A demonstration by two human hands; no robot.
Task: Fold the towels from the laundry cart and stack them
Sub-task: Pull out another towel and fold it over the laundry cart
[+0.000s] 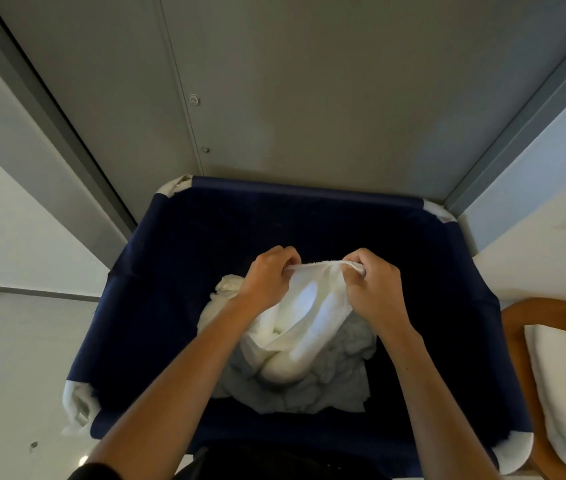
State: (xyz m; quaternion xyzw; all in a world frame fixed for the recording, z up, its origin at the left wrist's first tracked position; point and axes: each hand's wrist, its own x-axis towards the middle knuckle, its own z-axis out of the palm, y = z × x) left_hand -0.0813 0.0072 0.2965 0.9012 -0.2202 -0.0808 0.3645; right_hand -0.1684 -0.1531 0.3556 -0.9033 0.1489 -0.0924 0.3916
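Observation:
A white towel hangs over the dark blue laundry cart, lifted by its top edge. My left hand pinches that edge at the left, and my right hand pinches it at the right, a short span of hem stretched between them. The towel's lower part droops onto a heap of crumpled white towels at the bottom of the cart. Another bit of white cloth shows behind my left wrist.
A wooden chair or stand at the right carries a folded white towel. Grey metal doors rise right behind the cart. Pale floor lies to the left. White padded corners cap the cart frame.

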